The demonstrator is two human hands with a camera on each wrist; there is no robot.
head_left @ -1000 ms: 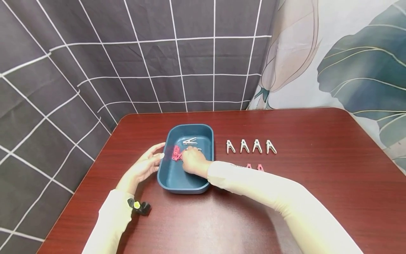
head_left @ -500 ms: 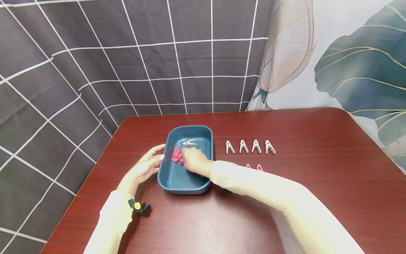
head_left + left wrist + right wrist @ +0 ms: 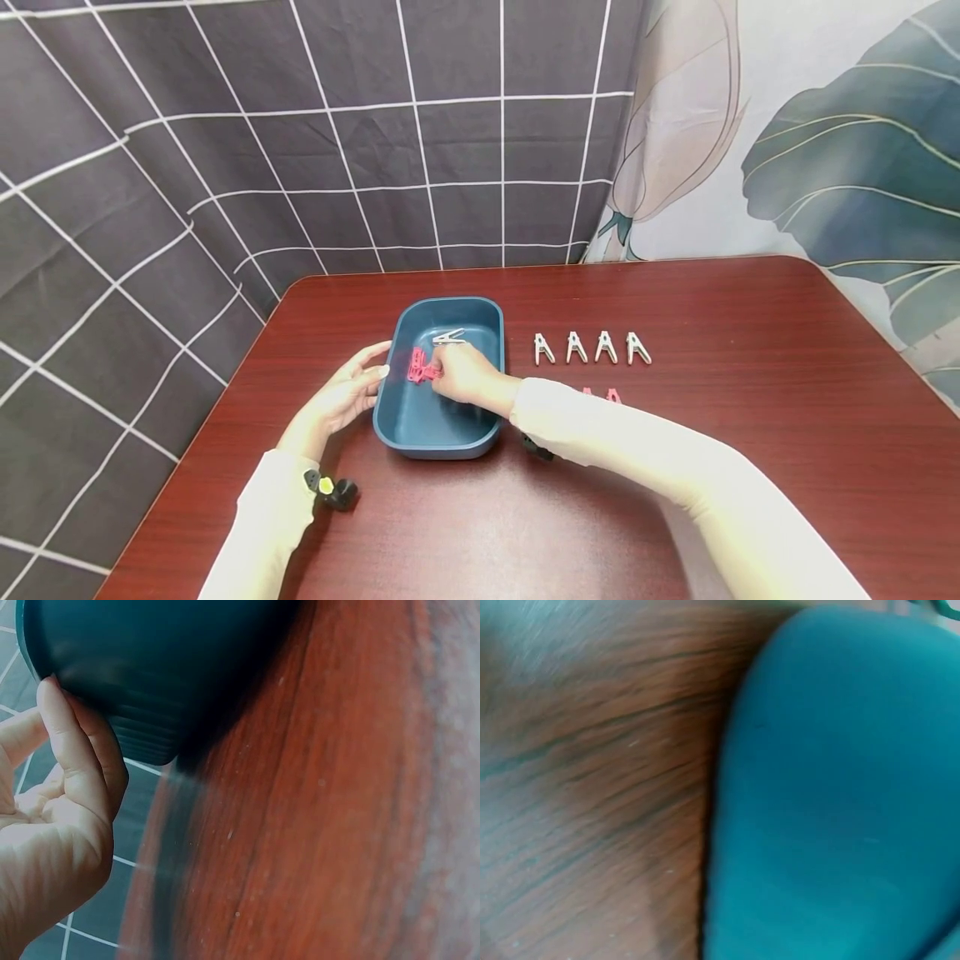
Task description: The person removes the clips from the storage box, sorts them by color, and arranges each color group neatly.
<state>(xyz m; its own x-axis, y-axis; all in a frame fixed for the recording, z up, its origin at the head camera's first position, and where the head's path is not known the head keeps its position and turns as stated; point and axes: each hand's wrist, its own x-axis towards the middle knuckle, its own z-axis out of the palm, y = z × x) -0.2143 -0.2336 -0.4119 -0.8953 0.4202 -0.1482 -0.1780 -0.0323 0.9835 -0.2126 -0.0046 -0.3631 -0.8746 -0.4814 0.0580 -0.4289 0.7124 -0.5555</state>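
Your left hand (image 3: 341, 398) rests with straight fingers on the left wall of the smooth, round-cornered blue tray (image 3: 420, 433). Inside the tray, your right hand (image 3: 461, 375) pinches a pink plastic clip (image 3: 416, 367), which points left. A shiny clip (image 3: 448, 337) lies behind it.

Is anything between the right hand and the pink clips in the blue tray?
Nothing visible. The right hand is inside the blue tray, fingers at the pink clips. A white clip lies just behind, not between. The left hand rests outside the tray's left wall.

Even bright light; both wrist views blurred, head view sharp.
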